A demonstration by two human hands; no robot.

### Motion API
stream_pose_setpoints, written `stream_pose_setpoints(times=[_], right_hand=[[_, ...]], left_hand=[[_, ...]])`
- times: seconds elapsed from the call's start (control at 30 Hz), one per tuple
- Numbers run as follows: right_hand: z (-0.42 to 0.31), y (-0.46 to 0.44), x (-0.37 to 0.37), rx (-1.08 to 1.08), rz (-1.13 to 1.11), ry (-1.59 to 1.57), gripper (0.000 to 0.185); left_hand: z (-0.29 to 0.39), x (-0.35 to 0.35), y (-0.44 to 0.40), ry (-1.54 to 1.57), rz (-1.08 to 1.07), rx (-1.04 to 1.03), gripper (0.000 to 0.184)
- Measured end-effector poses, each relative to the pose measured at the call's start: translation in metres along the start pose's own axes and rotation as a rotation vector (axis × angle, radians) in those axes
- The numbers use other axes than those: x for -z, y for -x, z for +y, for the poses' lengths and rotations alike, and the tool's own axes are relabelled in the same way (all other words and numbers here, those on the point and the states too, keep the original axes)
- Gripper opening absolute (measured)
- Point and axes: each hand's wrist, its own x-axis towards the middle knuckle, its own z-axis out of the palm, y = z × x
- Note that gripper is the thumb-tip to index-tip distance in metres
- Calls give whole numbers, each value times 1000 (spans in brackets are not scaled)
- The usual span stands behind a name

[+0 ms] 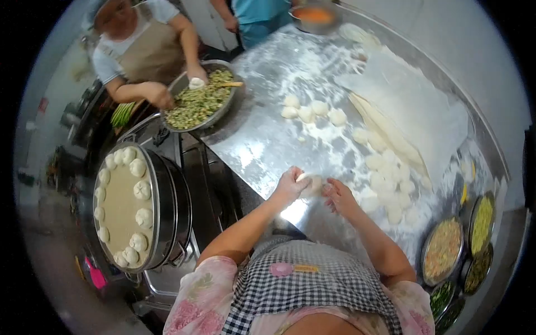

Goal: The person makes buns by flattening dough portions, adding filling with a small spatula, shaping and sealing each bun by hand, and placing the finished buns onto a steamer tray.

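Observation:
At the front edge of the floured metal counter (254,142), my left hand (287,187) grips a pale piece of dough (312,187) that looks blurred, thin and roundish. My right hand (339,198) is just right of the dough, its fingers bent and smeared by motion; whether they touch it I cannot tell. Several flattened dough rounds (388,181) lie overlapping to the right of my right hand. Farther up the counter sits a small group of dough balls (307,113).
Left stands a steamer (162,206) with filled buns (142,190) around its lined tray. A co-worker (148,50) holds dough over a filling bowl (209,120). A cloth (385,134) and plastic sheet (416,97) lie at right, near filling bowls (443,251). An orange-filled bowl (315,25) stands behind.

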Motion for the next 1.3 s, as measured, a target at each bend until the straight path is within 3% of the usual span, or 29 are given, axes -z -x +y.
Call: stream_pose_setpoints(times=[0.1,0.2,0.27,0.3,0.43,0.5,0.53,0.57,0.6,0.67,0.77,0.87,0.93,0.97,1.07,1.13,1.2,1.23,1.27,1.3], right_hand=[[-66,-1,-28,82,-192,39,34],[-100,-10,-75,401,-306,198,33],[-117,-30,-103,522,-356,437,27],[-126,-43,-115,579,-376,558,23],[-185,-108,-153,770,-165,854,29],[-199,-161,-173,981,-10,962,26],[-213,-179,-182,1087,76,1012,26],[-232,-187,-192,976,48,1096,32],[-239,-203,-202,1003,72,1179,29],[-238,-253,-216,1054,126,1346,24],[-227,-288,-233,1029,177,1450,26],[-236,-299,-237,1006,83,1486,30],[-258,-300,-238,861,-33,1651,31],[-266,-297,-238,788,-93,1729,32],[-271,-285,-222,858,-103,1500,31],[-254,-281,-206,683,-35,1240,38],[-233,-270,-187,611,-66,1255,45],[-236,-257,-177,635,-135,1397,50],[-236,-248,-167,640,-167,1504,46],[-237,-240,-157,650,-201,1609,44]], left_hand=[[55,38,37,1039,-44,49,37],[56,80,63,727,124,30,25],[8,86,61,-1,290,-443,28],[3,91,61,278,240,-409,30],[-34,119,62,445,318,-191,29],[-61,138,62,100,415,-323,30],[-68,149,67,-297,490,-460,30],[-78,152,71,-124,490,-326,33],[-91,152,77,50,479,-188,36],[-118,154,87,270,496,-185,38],[-123,157,96,251,506,-106,37],[-120,162,94,214,487,-76,35],[-118,165,87,195,472,-76,34],[-116,166,83,181,467,-83,34],[-109,170,72,102,453,-123,32],[-103,174,65,-103,456,-229,31],[-101,178,55,-328,472,-332,31],[-105,173,50,-125,485,-275,25],[-111,176,44,-489,525,-477,26],[-118,172,44,-565,545,-493,24]])
